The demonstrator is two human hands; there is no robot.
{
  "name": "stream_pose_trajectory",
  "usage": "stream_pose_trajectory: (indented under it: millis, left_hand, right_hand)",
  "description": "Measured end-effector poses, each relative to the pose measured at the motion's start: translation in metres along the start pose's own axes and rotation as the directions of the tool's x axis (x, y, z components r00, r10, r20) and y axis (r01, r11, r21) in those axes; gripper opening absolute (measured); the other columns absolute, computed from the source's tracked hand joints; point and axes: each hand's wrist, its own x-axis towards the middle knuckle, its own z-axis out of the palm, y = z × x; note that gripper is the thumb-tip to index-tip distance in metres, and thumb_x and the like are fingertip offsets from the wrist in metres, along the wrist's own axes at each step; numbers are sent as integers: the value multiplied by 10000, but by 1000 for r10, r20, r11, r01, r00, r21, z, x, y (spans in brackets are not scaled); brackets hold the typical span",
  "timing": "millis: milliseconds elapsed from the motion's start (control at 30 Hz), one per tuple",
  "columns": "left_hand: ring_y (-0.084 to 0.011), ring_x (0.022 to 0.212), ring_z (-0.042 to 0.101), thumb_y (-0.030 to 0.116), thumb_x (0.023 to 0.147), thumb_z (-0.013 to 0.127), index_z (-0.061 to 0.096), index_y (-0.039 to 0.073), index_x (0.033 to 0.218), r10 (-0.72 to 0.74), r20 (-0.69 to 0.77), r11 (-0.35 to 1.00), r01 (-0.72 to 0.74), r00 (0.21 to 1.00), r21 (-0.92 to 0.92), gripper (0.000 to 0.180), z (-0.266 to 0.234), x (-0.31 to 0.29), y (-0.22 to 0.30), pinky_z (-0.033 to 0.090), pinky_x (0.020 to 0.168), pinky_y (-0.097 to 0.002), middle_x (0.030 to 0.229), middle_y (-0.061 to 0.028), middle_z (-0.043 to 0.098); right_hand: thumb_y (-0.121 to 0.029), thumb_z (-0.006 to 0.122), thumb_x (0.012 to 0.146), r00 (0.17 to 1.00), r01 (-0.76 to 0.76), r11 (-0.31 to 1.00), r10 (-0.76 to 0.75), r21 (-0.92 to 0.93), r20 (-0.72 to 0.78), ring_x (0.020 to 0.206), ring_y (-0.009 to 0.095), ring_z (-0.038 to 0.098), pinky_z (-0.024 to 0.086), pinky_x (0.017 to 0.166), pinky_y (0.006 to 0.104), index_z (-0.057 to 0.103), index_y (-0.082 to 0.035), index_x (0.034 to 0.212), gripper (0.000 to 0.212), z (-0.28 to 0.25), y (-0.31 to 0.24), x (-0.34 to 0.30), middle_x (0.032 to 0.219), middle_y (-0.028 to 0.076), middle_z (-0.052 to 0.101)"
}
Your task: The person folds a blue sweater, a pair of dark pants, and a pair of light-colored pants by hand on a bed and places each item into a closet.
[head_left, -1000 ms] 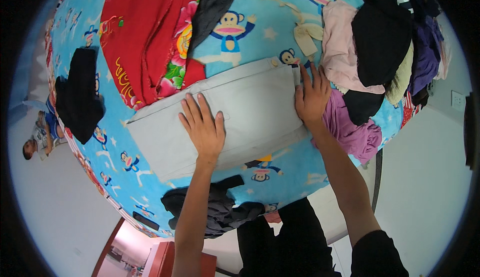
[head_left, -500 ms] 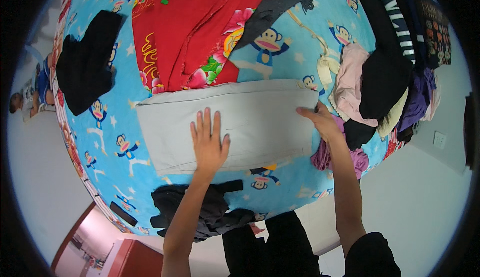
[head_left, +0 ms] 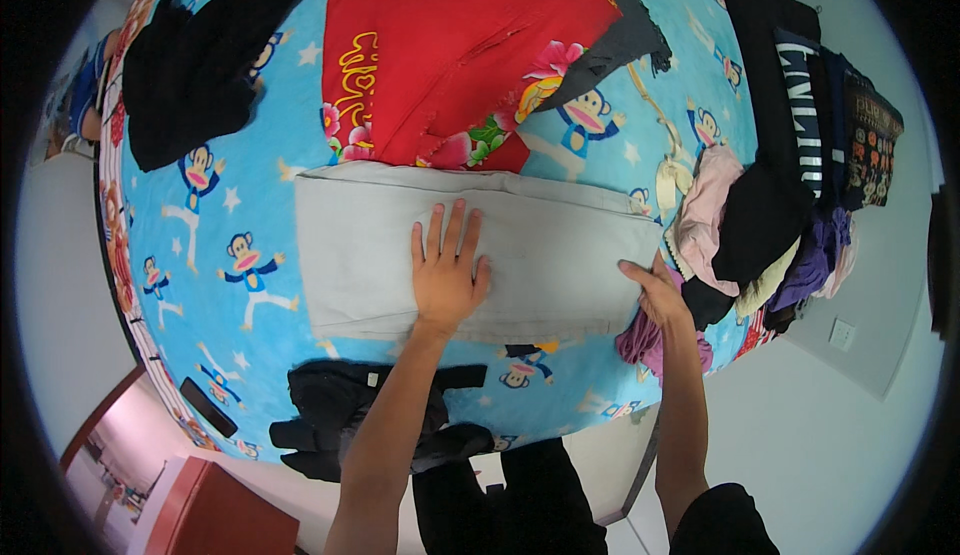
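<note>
A pair of light grey trousers (head_left: 560, 225), folded into a long flat rectangle, lies across the middle of the bed. My left hand (head_left: 448, 280) rests palm down on it, left of centre, with the fingers spread. At its right end, my right hand (head_left: 660, 293) holds the edge, thumb on top; the other fingers are partly hidden. Just beyond the trousers spreads a red cloth (head_left: 430, 65) with printed flowers, overlapping a dark grey fringed cloth (head_left: 610, 55). Close to my right hand lies a crumpled purple-pink garment (head_left: 640, 343).
A blue monkey-print blanket (head_left: 265, 335) covers the bed. Black garments lie at far left (head_left: 200, 75) and near front (head_left: 340, 395). Along the right edge are a pink garment (head_left: 705, 220) and other heaped clothes. A black phone-like slab (head_left: 208, 407) sits at the near left edge.
The whole view has shifted and turned slightly, so the bed and clothes appear moved. My left hand still lies flat on the trousers, and my right hand remains at their right edge.
</note>
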Motion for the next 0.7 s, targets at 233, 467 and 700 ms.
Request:
stream_pose_trajectory:
  millis: [233,467,700]
  left_hand:
    - [-354,1335,257,244,783,563,430,94,1346,24,-56,998,-27,998,-52,598,-11,-6,-7,185,1074,-537,1447,-122,320]
    - [-322,1306,302,237,805,538,484,110,1303,-25,-59,998,21,998,-60,516,-29,-9,-18,282,1045,-473,1410,-94,371]
    - [-313,1140,476,424,946,373,397,137,1387,-184,410,-520,265,893,-812,526,-56,-17,-87,313,1022,-401,1399,-116,402]
  right_hand:
    - [-130,665,794,982,-184,946,163,268,100,923,254,627,539,767,365,427,47,1247,542,6,-7,-25,1122,146,580]
    - [-101,643,792,998,59,998,-59,4,4,951,206,587,480,834,303,494,30,1201,454,124,-68,-125,1061,107,589]
    - [-100,602,828,853,515,803,-443,-300,277,880,193,548,458,781,307,423,36,1234,464,289,-55,-130,1044,107,562]
